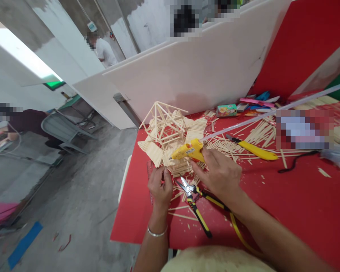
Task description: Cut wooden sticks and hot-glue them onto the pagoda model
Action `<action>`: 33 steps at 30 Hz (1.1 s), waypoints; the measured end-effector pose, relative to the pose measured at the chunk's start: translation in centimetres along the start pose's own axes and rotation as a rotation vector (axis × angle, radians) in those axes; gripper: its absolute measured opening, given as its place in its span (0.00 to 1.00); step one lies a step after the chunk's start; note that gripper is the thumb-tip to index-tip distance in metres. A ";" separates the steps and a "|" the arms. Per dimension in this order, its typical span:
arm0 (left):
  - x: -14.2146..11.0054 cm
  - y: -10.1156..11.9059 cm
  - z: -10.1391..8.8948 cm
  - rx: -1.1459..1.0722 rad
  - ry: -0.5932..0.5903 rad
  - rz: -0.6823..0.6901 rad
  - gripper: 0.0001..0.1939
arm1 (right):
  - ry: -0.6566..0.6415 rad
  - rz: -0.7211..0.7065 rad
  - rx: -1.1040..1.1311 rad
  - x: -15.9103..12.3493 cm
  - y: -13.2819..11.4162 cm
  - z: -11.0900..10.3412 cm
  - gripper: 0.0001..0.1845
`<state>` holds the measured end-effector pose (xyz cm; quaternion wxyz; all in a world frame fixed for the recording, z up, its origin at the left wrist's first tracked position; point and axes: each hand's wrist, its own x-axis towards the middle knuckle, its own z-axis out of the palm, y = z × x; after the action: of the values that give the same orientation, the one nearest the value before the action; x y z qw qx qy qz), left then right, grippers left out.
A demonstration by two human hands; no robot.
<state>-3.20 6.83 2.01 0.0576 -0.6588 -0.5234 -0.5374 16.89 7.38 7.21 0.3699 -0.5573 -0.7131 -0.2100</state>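
Observation:
My right hand (219, 172) is closed around a yellow glue gun (190, 150), from whose back a long translucent glue stick (269, 113) sticks out. The gun's nozzle points left, close to a small model (158, 132) built of thin wooden sticks, with a pointed open frame on top and ribbed panels around its base. Just below the nozzle, my left hand (161, 185) has its fingers pinched together; whatever lies between them is too small to make out. Pruning shears (191, 189) with black and yellow handles lie spread between my hands.
Loose wooden sticks (229, 145) are scattered over the red table (286, 211). A yellow utility knife (255, 149) and a small green box (226, 110) lie farther back. A ruler (150, 177) rests near the left edge. White boards (187, 79) stand behind; people work beyond.

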 end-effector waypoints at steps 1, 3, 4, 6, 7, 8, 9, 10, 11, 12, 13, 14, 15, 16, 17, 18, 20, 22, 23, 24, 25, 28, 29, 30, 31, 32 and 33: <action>0.0 0.0 0.0 0.002 0.000 0.000 0.05 | 0.003 -0.006 -0.008 0.1 -0.1 0.0 0.21; -0.1 0.0 0.0 0.012 -0.005 -0.007 0.05 | 0.010 -0.017 -0.026 0.4 -0.2 0.0 0.21; -0.1 0.0 0.0 0.016 -0.009 -0.012 0.05 | 0.018 -0.024 -0.036 0.5 -0.3 0.0 0.21; -0.1 -0.1 0.0 0.018 -0.009 -0.018 0.05 | 0.033 -0.043 -0.041 0.9 -0.5 -0.1 0.21; -0.1 -0.1 0.0 0.016 -0.006 -0.019 0.05 | 0.036 -0.054 -0.033 1.1 -0.5 -0.1 0.21; -0.1 -0.1 0.0 0.013 -0.005 -0.018 0.05 | 0.037 -0.065 -0.022 1.2 -0.6 -0.1 0.20; -0.1 0.0 0.0 0.011 -0.005 -0.016 0.05 | 0.035 -0.072 -0.011 1.4 -0.7 -0.1 0.19; -0.1 0.0 0.0 0.010 -0.006 -0.016 0.05 | 0.032 -0.075 -0.003 1.5 -0.7 0.0 0.19; -0.1 0.0 0.0 0.009 -0.005 -0.015 0.05 | 0.029 -0.074 0.002 1.5 -0.8 0.1 0.19; -0.1 0.0 0.0 0.008 -0.004 -0.013 0.05 | 0.025 -0.070 0.002 1.6 -0.8 0.1 0.19; -0.1 -0.1 0.0 0.005 -0.001 -0.011 0.05 | 0.016 -0.066 0.001 1.5 -0.8 0.3 0.19; -0.1 -0.1 0.0 0.003 0.002 -0.011 0.05 | 0.003 -0.058 0.001 1.4 -0.9 0.4 0.19; -0.1 -0.1 0.0 0.001 0.003 -0.011 0.05 | -0.012 -0.051 0.000 1.3 -0.8 0.5 0.20; 0.0 -0.1 0.0 0.001 0.001 -0.011 0.05 | -0.027 -0.045 0.000 1.1 -0.8 0.5 0.21; 0.0 -0.1 0.0 0.002 -0.001 -0.011 0.05 | -0.038 -0.042 -0.001 1.0 -0.8 0.6 0.21; 0.0 -0.1 0.0 0.004 -0.003 -0.013 0.05 | -0.043 -0.041 -0.002 0.8 -0.7 0.6 0.22; -0.1 -0.1 0.0 0.004 -0.002 -0.015 0.05 | -0.042 -0.047 0.000 0.4 -0.6 0.4 0.22; -0.1 -0.1 0.0 0.002 0.001 -0.019 0.05 | -0.041 -0.056 0.011 0.0 -0.4 0.2 0.21; -0.1 -0.1 0.0 0.002 -0.001 -0.020 0.05 | -0.043 -0.058 0.019 -0.2 -0.3 0.1 0.20; -0.1 -0.1 0.0 0.003 -0.006 -0.023 0.05 | -0.050 -0.061 0.028 -0.4 -0.2 -0.1 0.20; -0.1 -0.1 0.0 0.006 -0.011 -0.026 0.05 | -0.058 -0.064 0.037 -0.6 -0.1 -0.2 0.20; -0.1 -0.1 0.0 0.006 -0.022 -0.037 0.05 | -0.088 -0.061 0.049 -1.0 0.1 -0.4 0.21; -0.2 -0.1 0.0 0.003 -0.022 -0.037 0.05 | -0.098 -0.056 0.048 -1.1 0.2 -0.4 0.21; -0.2 -0.2 0.0 -0.001 -0.020 -0.036 0.05 | -0.104 -0.047 0.044 -1.1 0.3 -0.5 0.21; -0.2 -0.2 0.0 -0.002 -0.020 -0.035 0.05 | -0.102 -0.035 0.036 -1.0 0.3 -0.4 0.21; -0.2 -0.2 0.0 -0.001 -0.019 -0.034 0.05 | -0.092 -0.024 0.023 -0.9 0.3 -0.4 0.21; -0.2 -0.2 0.0 0.003 -0.018 -0.033 0.05 | -0.075 -0.015 0.007 -0.6 0.3 -0.4 0.21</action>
<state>-3.28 6.78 1.77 0.0450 -0.6549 -0.5354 -0.5315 17.37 6.78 6.93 0.3433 -0.5579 -0.7314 -0.1894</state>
